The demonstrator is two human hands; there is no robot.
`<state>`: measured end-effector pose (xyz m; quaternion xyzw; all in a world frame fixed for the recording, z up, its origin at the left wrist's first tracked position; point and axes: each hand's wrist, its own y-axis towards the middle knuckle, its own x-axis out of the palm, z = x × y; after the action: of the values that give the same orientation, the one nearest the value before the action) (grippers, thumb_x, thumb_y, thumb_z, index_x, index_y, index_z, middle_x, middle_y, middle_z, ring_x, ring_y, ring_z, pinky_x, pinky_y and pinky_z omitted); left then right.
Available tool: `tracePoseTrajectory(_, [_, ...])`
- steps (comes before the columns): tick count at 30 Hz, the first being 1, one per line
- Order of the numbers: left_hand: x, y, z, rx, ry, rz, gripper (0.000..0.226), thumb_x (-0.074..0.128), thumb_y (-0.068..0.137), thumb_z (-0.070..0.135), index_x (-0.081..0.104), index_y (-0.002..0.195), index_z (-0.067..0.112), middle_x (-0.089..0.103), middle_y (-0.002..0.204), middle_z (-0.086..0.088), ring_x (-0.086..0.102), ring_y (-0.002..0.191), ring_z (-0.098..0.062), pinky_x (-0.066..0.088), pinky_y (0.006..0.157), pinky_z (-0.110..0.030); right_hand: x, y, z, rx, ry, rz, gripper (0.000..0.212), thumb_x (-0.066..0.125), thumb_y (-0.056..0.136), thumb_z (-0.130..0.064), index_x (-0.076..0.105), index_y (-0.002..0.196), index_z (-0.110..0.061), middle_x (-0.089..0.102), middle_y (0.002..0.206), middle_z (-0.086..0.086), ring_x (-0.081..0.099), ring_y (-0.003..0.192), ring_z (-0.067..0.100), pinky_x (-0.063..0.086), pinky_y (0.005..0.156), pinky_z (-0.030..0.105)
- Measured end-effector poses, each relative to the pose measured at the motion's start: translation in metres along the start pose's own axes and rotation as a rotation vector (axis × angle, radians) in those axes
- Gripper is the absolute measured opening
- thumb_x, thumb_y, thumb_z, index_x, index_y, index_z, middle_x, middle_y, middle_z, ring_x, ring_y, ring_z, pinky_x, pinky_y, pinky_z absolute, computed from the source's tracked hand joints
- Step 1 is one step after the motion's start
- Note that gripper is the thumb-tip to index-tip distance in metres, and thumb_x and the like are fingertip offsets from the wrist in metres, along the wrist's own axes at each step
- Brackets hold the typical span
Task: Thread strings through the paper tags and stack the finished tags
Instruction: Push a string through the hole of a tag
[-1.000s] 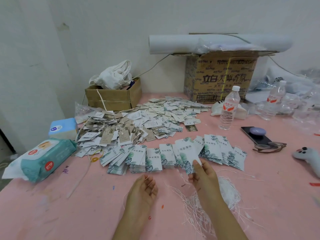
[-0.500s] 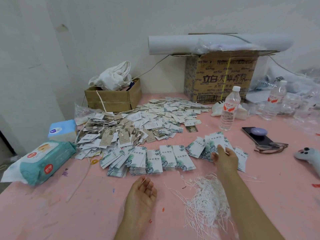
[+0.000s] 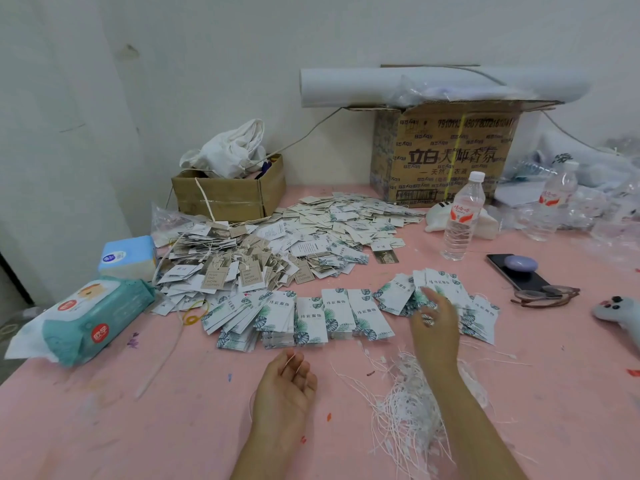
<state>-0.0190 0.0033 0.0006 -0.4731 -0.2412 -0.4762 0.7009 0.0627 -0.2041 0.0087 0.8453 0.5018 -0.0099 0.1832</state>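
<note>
Hands among leaf-printed paper tags (image 3: 339, 317) on a pink surface (image 3: 138, 427)
The right hand (image 3: 433, 320), blurred, fingers loose, touches the tags at 1 o'clock, forearm crossing the strings (image 3: 408, 410); the left hand (image 3: 284, 386) lies palm up at 6 o'clock, one string (image 3: 288, 362) across its fingers, grip unclear. A water bottle (image 3: 462, 216) stands behind.

Surface (image 3: 104, 427) pink, coloured specks. Tags (image 3: 337, 313) white, green leaf print, black characters. Strings (image 3: 408, 414) white. Beige tags (image 3: 249, 277), dark lettering. Wipes pack (image 3: 97, 320) teal, red round labels. Tissue box (image 3: 128, 254) blue and white. Bottle (image 3: 462, 220) clear, white cap, red-white label. Big box (image 3: 446, 154) brown, black print, yellow strap.
</note>
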Motion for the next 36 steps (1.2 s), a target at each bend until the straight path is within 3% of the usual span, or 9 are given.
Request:
tracePoseTrajectory(2, [0.0, 0.0, 0.0, -0.002, 0.006, 0.0, 0.013, 0.048, 0.097, 0.012, 0.056, 0.088, 0.009, 0.057, 0.075, -0.005, 0.05, 0.067, -0.016, 0.045, 0.057, -0.024, 0.007, -0.013, -0.001, -0.129, -0.162, -0.208, 0.041, 0.057, 0.091, -0.004, 0.054, 0.125, -0.027, 0.049, 0.125, -0.007, 0.048, 0.123, 0.018, 0.039, 0.1, 0.029])
tracePoseTrajectory(4, [0.0, -0.001, 0.0, 0.001, 0.005, 0.006, 0.013, 0.048, 0.096, 0.011, 0.057, 0.087, 0.009, 0.056, 0.075, -0.005, 0.049, 0.067, -0.016, 0.043, 0.058, -0.025, 0.014, -0.027, 0.001, -0.239, -0.339, -0.365, 0.047, 0.06, 0.093, -0.019, 0.046, 0.137, -0.025, 0.048, 0.134, -0.008, 0.043, 0.129, 0.016, 0.032, 0.104, 0.025])
tracePoseTrajectory(9, [0.001, -0.001, 0.001, -0.001, 0.005, 0.011, 0.012, 0.049, 0.095, 0.01, 0.057, 0.086, 0.008, 0.056, 0.073, -0.006, 0.049, 0.067, -0.017, 0.038, 0.063, -0.027, 0.019, -0.04, 0.013, -0.384, -0.727, -0.522, 0.053, 0.051, 0.098, -0.028, 0.032, 0.147, -0.029, 0.028, 0.156, -0.008, 0.017, 0.146, 0.012, 0.02, 0.116, 0.028])
tracePoseTrajectory(13, [0.001, 0.001, -0.001, -0.006, 0.03, 0.014, 0.011, 0.051, 0.095, 0.012, 0.057, 0.087, 0.009, 0.058, 0.071, -0.004, 0.05, 0.065, -0.016, 0.045, 0.056, -0.024, 0.016, -0.041, 0.011, -0.339, -0.532, -0.433, 0.034, 0.055, 0.094, -0.007, 0.06, 0.127, -0.015, 0.06, 0.125, 0.002, 0.045, 0.117, 0.021, 0.036, 0.092, 0.024])
tracePoseTrajectory(15, [0.001, 0.001, -0.001, -0.006, 0.029, 0.018, 0.011, 0.05, 0.095, 0.012, 0.057, 0.086, 0.009, 0.058, 0.07, -0.004, 0.05, 0.065, -0.015, 0.047, 0.05, -0.023, 0.015, -0.041, 0.01, -0.372, -0.51, -0.395, 0.017, 0.056, 0.095, -0.009, 0.066, 0.107, -0.014, 0.064, 0.097, -0.001, 0.048, 0.095, 0.021, 0.032, 0.071, 0.024])
tracePoseTrajectory(17, [0.001, 0.0, -0.001, -0.007, 0.024, 0.019, 0.012, 0.05, 0.095, 0.012, 0.057, 0.086, 0.009, 0.058, 0.07, -0.004, 0.05, 0.065, -0.016, 0.048, 0.048, -0.022, 0.014, -0.042, 0.009, -0.398, -0.512, -0.345, 0.011, 0.058, 0.094, -0.012, 0.068, 0.099, -0.012, 0.065, 0.085, 0.002, 0.051, 0.085, 0.024, 0.03, 0.065, 0.027])
tracePoseTrajectory(21, [0.002, 0.0, -0.001, -0.009, 0.027, 0.021, 0.012, 0.051, 0.095, 0.011, 0.057, 0.085, 0.009, 0.059, 0.068, -0.004, 0.05, 0.065, -0.016, 0.047, 0.05, -0.023, 0.015, -0.043, 0.004, -0.503, -0.516, -0.069, 0.016, 0.072, 0.078, 0.006, 0.073, 0.094, 0.001, 0.069, 0.074, 0.011, 0.061, 0.072, 0.031, 0.045, 0.065, 0.029])
tracePoseTrajectory(31, [0.0, 0.002, -0.003, 0.021, 0.074, 0.033, 0.012, 0.052, 0.095, 0.012, 0.06, 0.09, 0.005, 0.062, 0.073, -0.007, 0.054, 0.068, -0.018, 0.043, 0.065, -0.027, 0.009, -0.042, -0.002, -0.745, -0.501, 0.262, 0.008, 0.07, 0.081, 0.002, 0.068, 0.088, -0.003, 0.067, 0.079, 0.006, 0.057, 0.076, 0.022, 0.041, 0.078, 0.022])
tracePoseTrajectory(36, [0.003, 0.003, -0.012, 0.15, 0.33, -0.084, 0.026, 0.051, 0.096, 0.025, 0.066, 0.108, 0.007, 0.075, 0.099, -0.014, 0.074, 0.087, -0.022, 0.055, 0.072, -0.027, 0.022, -0.061, -0.008, -1.029, -0.381, -0.038, 0.01, 0.059, 0.087, -0.012, 0.069, 0.084, -0.011, 0.066, 0.084, -0.002, 0.058, 0.081, 0.017, 0.044, 0.077, 0.025])
